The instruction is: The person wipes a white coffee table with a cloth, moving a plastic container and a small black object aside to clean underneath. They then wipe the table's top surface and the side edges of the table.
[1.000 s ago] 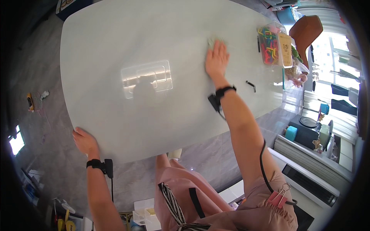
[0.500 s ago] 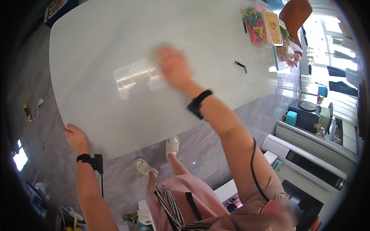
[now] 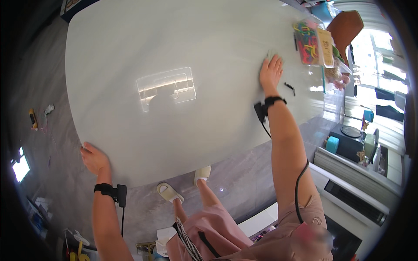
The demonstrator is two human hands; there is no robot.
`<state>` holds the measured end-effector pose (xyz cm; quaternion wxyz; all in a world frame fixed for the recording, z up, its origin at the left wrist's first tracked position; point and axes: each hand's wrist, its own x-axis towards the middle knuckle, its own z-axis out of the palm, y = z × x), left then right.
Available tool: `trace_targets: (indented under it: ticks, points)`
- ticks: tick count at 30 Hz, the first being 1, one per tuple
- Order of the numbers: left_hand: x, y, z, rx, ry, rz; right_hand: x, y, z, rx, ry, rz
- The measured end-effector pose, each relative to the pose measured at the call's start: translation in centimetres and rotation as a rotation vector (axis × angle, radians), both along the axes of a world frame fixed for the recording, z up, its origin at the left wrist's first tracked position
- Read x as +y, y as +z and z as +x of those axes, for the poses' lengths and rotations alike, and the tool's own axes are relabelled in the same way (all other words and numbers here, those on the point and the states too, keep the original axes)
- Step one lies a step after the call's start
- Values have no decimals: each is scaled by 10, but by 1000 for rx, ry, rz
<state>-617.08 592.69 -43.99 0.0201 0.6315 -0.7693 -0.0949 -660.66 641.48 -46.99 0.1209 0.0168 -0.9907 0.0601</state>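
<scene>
A pale green cloth (image 3: 271, 55) lies on the white glossy table (image 3: 143, 135) toward its right side. My right hand (image 3: 272, 74) presses it down with fingers stretched forward; most of the cloth is hidden beneath them. At the table's near left edge my left hand (image 3: 94, 160) grips the rim, its fingers bent over it. A dark band with a small black box and a cable is strapped round each wrist.
Just right of my right hand lies a small black object with a strap (image 3: 290, 88). Farther back stand a clear box of colourful pieces (image 3: 307, 43), a tan packet (image 3: 325, 45) and a dark pen-like stick (image 3: 295, 42). A brown chair (image 3: 346, 29) is behind them.
My right hand has swept the cloth from the table's middle to its right side. My left hand stays on the left edge. The view has shifted slightly.
</scene>
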Motion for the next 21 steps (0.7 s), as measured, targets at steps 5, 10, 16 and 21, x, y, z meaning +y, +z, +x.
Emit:
trace_targets:
  ticks: [5,10,16,21]
  points:
    - [-2,16,2,-21,27,33,-209,16,82,16,661,-17]
    - [-12,-6,13,32,28,-3,-221,62,349,-506,1322,-122]
    - [-10,0,10,-10,50,-58,-95,45,247,-431,999,221]
    - [-4,-1,1,83,2,-80,-138,22,152,31,443,37]
